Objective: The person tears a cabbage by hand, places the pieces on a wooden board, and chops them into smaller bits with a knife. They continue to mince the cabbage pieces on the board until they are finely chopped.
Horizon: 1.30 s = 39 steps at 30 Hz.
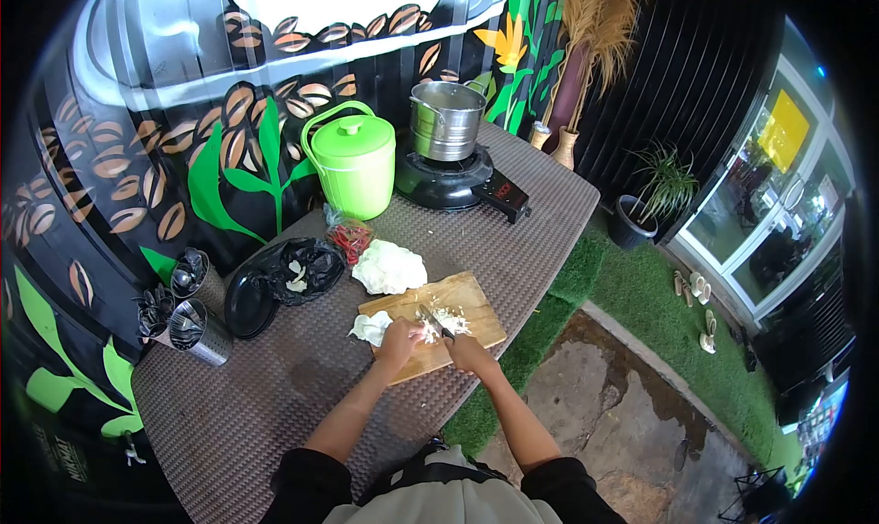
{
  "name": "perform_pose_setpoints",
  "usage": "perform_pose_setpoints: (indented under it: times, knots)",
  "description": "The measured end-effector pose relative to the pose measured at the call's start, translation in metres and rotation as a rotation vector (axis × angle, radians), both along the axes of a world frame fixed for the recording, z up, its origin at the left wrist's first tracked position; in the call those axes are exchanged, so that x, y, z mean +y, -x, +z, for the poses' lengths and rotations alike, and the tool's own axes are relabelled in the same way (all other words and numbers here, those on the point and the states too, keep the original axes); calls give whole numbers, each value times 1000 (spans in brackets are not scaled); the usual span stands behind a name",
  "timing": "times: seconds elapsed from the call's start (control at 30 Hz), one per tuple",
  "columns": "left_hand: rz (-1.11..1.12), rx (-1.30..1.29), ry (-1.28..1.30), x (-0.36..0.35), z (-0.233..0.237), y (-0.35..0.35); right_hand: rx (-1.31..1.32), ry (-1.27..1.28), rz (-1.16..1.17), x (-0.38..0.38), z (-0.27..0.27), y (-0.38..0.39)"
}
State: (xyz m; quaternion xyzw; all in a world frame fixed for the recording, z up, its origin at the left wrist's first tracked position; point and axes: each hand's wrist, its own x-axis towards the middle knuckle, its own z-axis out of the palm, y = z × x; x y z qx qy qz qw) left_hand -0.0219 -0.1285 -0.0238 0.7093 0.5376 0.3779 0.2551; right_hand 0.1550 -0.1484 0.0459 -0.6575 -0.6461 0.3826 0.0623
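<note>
A wooden cutting board (478, 297) lies near the table's front edge. My right hand (469, 354) is closed round the handle of a kitchen knife (432, 319), its blade over the board and pointing away to the left. Beside the blade, my left hand (399, 341) pinches a pale piece of what looks like cabbage against the wood. Finely cut white shreds (454, 322) are scattered around the knife. A loose pale leaf (371, 327) rests at the board's left edge, by my left hand. Just behind the board sits a large pale cabbage (389, 267).
On the woven-top table (316, 377) stand a lidded green bucket (352, 162) and a steel pot (447, 125) on a black burner (444, 180). A bag of red chillies (349, 238), a black plastic bag (311, 263) with scraps and metal cutlery holders (199, 332) are further left.
</note>
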Motion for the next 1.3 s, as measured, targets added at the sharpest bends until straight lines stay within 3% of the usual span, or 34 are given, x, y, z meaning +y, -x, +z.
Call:
perform_pose_setpoints:
  times: [0.03,0.07,0.13,0.27,0.43,0.5,0.53,0.63,0.67,0.77,0.9,1.0,1.13,1.2,1.3]
  knots:
    - [2,0,0,2,-7,1,44,157,-25,-1,11,1]
    - [-14,-18,-4,4,-13,2,43,157,-25,-4,6,2]
    - [-28,-35,-7,4,-11,3,-78,-104,16,-19,-19,10]
    - [-25,10,-25,-1,-1,2,-186,-194,-167,-45,-49,35]
    - [-40,36,-82,0,-6,3,-173,-192,-102,-16,-36,28]
    - [5,74,-27,0,-8,1,-31,-89,19,11,-42,13]
    - [7,74,-28,0,-7,1,18,-6,-7,9,-16,11]
    - [-2,37,-27,-1,-4,0,144,-29,-27,-2,-11,11]
    - [30,70,-8,-2,-4,0,49,-288,28,-6,-46,12]
    - [24,49,-32,-4,-3,1,-110,-304,-79,-39,-56,30]
    - [-39,32,-101,-2,-5,3,-175,-181,-193,-47,-39,45]
    - [-7,71,-64,-8,10,1,-136,-149,-124,-21,-38,34]
    - [29,116,-78,-2,-2,1,-43,-82,29,3,-32,15]
    - [81,-3,16,-4,0,-1,0,-10,61,-3,-26,14]
    - [45,5,-38,-2,-4,2,-65,-92,-10,-37,-34,29]
